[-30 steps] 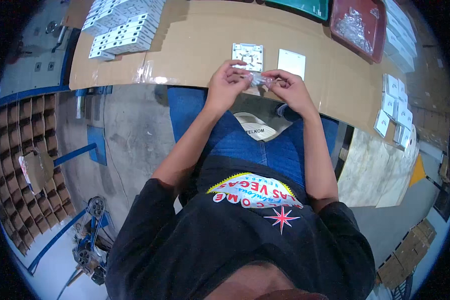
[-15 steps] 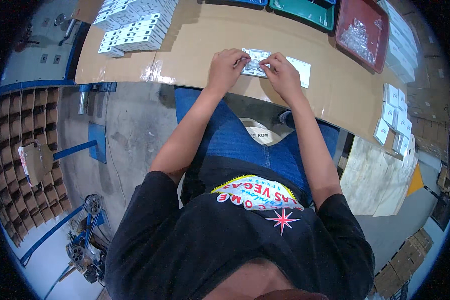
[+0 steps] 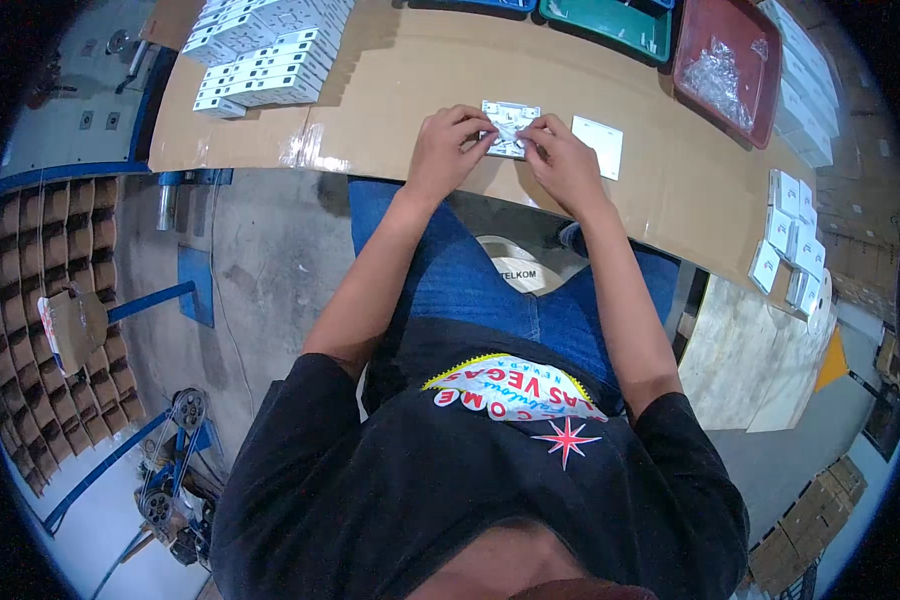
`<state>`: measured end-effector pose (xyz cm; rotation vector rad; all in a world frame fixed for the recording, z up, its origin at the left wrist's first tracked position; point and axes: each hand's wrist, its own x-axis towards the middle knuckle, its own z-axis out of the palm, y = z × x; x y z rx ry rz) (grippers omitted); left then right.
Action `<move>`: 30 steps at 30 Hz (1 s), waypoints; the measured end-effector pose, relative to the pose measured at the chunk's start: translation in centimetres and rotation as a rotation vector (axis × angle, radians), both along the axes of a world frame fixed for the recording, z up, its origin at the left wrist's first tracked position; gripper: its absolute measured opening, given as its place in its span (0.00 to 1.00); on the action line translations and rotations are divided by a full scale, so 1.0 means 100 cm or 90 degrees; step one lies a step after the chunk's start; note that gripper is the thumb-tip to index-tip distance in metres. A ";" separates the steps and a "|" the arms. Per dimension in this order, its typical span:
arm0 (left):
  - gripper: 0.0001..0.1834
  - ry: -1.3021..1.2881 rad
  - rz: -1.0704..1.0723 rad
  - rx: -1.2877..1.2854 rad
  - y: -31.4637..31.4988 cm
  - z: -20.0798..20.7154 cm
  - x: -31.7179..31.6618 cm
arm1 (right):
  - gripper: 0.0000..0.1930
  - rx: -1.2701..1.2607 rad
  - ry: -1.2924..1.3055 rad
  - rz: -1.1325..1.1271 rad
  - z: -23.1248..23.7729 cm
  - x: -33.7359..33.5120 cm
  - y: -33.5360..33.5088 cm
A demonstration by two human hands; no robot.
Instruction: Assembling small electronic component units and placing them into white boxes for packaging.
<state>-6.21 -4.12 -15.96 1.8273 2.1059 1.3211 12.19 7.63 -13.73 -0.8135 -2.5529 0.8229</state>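
Note:
A white square plastic housing [image 3: 511,108] lies with its inner side up near the table's front edge. Over its middle is a small whitish, see-through piece [image 3: 509,132], too small to name exactly. From the left, my left hand [image 3: 448,150] pinches at one end of that piece with thumb and fingertips. My right hand [image 3: 564,165] does the same at the other end, its fingers curled. Just right of the housing, partly beside my right hand, a flat white square cover [image 3: 599,147] rests on the cardboard-topped table [image 3: 390,75].
Stacked white housings [image 3: 270,70] stand at the far left. A red tray [image 3: 698,110] of small clear parts and a green tray [image 3: 610,35] sit at the back right. Several white assembled boxes [image 3: 790,235] lie at the right edge, with more white stacks [image 3: 800,90] behind.
My hands have shifted slightly, and the housing now shows more of its far edge. Both hands keep pinching over its middle.

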 end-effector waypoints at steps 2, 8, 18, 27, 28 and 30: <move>0.07 0.005 0.003 -0.006 0.001 0.000 0.000 | 0.09 0.002 0.007 0.008 0.000 0.001 0.002; 0.06 0.000 0.021 -0.005 0.003 0.000 0.003 | 0.10 -0.002 0.022 0.009 -0.002 -0.003 0.004; 0.07 0.032 0.038 -0.019 0.001 0.006 0.007 | 0.10 0.025 -0.015 -0.016 0.008 -0.005 -0.003; 0.07 0.027 0.023 -0.017 -0.001 0.004 0.007 | 0.10 0.058 -0.021 0.041 0.010 0.000 0.003; 0.08 0.024 0.030 -0.020 -0.001 0.005 0.009 | 0.10 0.045 -0.042 0.043 0.011 0.000 0.003; 0.09 0.037 0.028 -0.019 -0.001 0.005 0.010 | 0.10 0.058 -0.027 0.048 0.008 0.001 0.007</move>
